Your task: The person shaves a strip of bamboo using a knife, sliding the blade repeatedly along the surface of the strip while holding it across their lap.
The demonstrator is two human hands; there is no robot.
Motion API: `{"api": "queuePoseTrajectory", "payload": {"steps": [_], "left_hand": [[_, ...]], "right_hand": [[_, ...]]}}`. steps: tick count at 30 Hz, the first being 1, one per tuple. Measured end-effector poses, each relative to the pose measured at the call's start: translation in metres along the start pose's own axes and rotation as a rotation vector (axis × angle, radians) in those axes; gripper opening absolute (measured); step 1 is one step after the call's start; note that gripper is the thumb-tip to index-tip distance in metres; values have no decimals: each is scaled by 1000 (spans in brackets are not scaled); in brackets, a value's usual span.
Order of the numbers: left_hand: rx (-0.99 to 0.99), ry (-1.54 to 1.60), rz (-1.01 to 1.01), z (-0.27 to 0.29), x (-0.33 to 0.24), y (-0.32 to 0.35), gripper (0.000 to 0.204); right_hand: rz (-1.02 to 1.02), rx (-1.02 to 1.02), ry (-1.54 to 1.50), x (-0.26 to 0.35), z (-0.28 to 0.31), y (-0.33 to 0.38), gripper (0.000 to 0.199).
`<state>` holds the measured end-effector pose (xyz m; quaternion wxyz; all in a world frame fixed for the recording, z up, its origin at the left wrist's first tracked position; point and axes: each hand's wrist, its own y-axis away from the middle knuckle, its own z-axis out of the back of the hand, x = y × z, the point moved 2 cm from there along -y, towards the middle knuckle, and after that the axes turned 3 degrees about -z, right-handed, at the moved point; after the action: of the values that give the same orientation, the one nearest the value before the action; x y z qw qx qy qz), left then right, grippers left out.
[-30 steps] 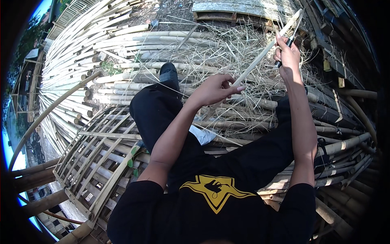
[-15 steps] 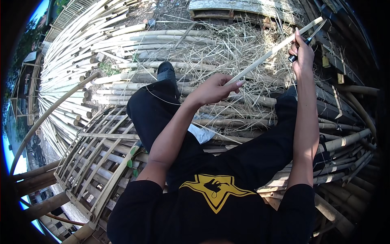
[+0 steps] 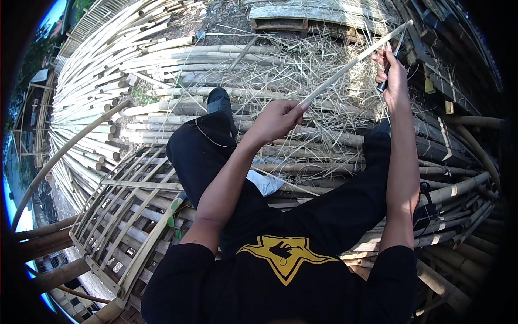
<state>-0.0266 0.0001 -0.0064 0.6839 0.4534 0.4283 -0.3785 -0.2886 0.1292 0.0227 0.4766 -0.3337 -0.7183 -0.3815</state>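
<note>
My left hand [image 3: 278, 119] pinches the near end of a long thin bamboo strip [image 3: 356, 61] that slants up to the right. My right hand [image 3: 395, 75] is raised at the strip's far part, closed around a dark-handled knife [image 3: 389, 70] whose blade lies against the strip. Both arms reach out over my black trousers and black shirt.
Bamboo shavings [image 3: 302, 75] litter the ground ahead. A fan of pale bamboo poles [image 3: 97, 92] spreads at left. A woven bamboo lattice frame [image 3: 124, 216] lies at my lower left. Dark poles [image 3: 458, 162] are stacked at right, with a wooden pallet [image 3: 318, 16] at the top.
My right hand with the knife has slid outward along the strip, up and to the right. The left hand keeps its grip at the near end and stays in place.
</note>
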Motion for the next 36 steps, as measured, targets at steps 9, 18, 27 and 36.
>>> {"api": "queuePoseTrajectory", "payload": {"steps": [9, 18, 27, 36], "left_hand": [[-172, 95, -8, 15, 18, -11, 37], [-349, 144, -84, 23, 21, -10, 23], [-355, 227, -103, 19, 27, -14, 18], [-341, 189, -119, 23, 28, -14, 18]], "right_hand": [[321, 318, 1108, -28, -43, 43, 46], [323, 648, 1260, -61, -74, 81, 41], [485, 672, 1241, -82, -79, 83, 38], [680, 610, 1320, -86, -78, 54, 37]]}}
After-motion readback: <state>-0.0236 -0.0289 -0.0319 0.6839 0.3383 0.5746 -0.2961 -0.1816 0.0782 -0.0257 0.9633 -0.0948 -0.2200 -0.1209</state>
